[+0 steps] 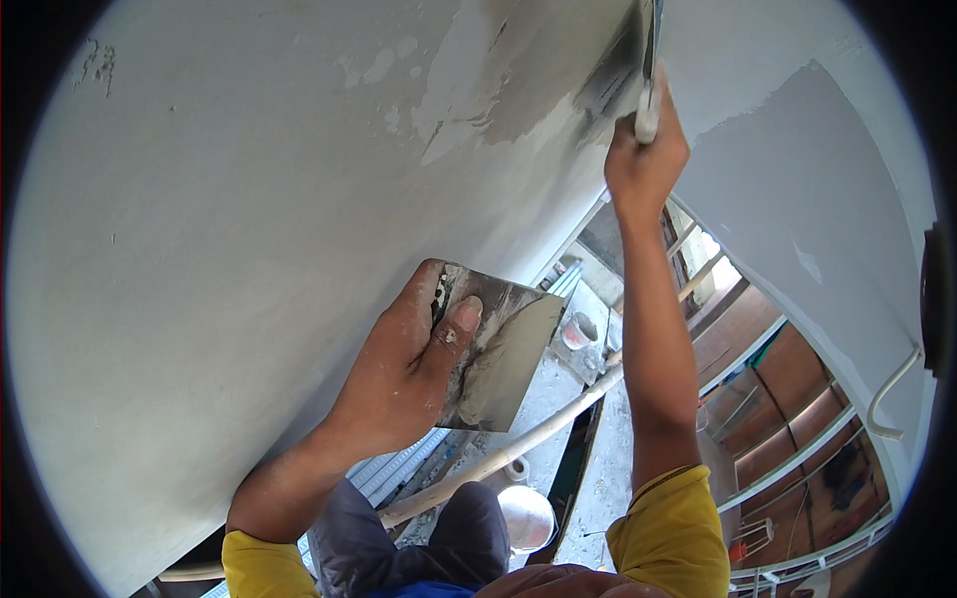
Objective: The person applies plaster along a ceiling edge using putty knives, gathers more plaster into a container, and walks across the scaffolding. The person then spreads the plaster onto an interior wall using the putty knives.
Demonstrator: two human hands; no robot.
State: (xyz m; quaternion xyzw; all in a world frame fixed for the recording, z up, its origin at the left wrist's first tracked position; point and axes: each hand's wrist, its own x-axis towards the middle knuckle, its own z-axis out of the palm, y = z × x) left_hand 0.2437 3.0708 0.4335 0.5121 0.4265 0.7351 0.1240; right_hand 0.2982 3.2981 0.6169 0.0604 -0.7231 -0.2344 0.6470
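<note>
My left hand (384, 374) grips a flat metal putty blade (523, 384) by one edge, thumb on top. Grey putty (518, 344) is smeared across that blade. Up high, my right hand (648, 169) is closed around the pale handle of a trowel (648, 110). The trowel is seen nearly edge-on, close to the pale wall (249, 199), where damp, darker patches of putty (528, 90) show. Whether its blade touches the wall, I cannot tell.
Below are a bamboo pole (498, 456) running diagonally, a white bucket (525, 518), a smaller bucket (578, 330) farther off and ribbed metal strips (384, 468). On the right are a grey-patched surface (812, 179) and a hanging cable (882, 399).
</note>
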